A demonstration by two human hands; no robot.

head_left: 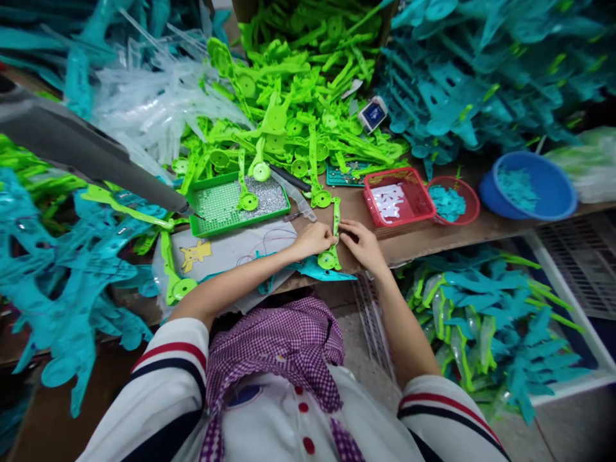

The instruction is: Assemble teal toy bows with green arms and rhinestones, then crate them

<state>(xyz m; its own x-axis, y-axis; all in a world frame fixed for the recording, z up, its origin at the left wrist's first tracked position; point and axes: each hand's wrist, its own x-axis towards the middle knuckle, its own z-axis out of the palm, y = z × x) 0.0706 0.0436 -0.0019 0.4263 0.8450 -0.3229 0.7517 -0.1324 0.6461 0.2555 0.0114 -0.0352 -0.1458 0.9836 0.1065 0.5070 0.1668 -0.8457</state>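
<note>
A lime-green plastic part (328, 259), long with a round disc at its near end, stands between my two hands at the table's front edge. My left hand (314, 240) is closed, pinching the part's middle from the left. From the other side, the bent fingers of my right hand (364, 245) meet its right edge; whatever small piece may be between the fingertips is hidden. Beneath lies a teal plastic part (320, 273) along the table edge. Just beyond my hands is another green part with a disc (321, 197), beside a black-handled tool (290, 179).
A green tray (205, 226) holds small metal bits. To the right stand a red basket (414, 215) with white pieces, a red bowl (474, 204) and a blue basin (561, 199) with teal pieces. A grey pole (91, 144) slants in at left. Piles of green parts (308, 83) rise behind.
</note>
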